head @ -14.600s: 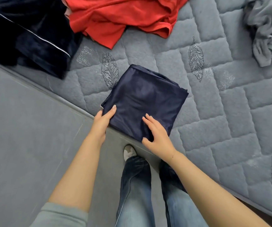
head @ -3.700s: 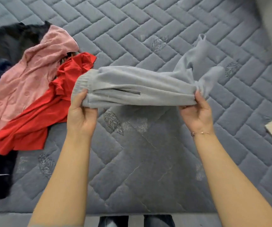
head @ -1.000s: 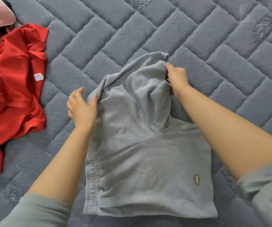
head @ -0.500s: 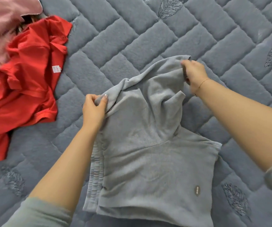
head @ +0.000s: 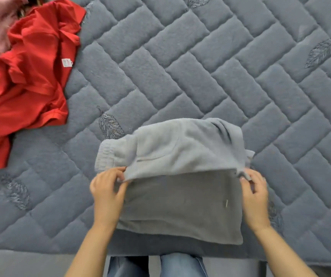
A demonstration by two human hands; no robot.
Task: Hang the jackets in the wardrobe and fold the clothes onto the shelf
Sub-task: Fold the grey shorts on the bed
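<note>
Lying under everything, quilted grey mattress. Sprawling far left of the pinches, red shirt. Folding between both grips, grey garment, near mattress edge. Pinching its left corner, left hand. Pinching its right corner, right hand.

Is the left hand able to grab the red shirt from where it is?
Probably yes, after letting go: the left hand is pinching the grey garment, and only bare quilted mattress lies between it and the red shirt.
</note>
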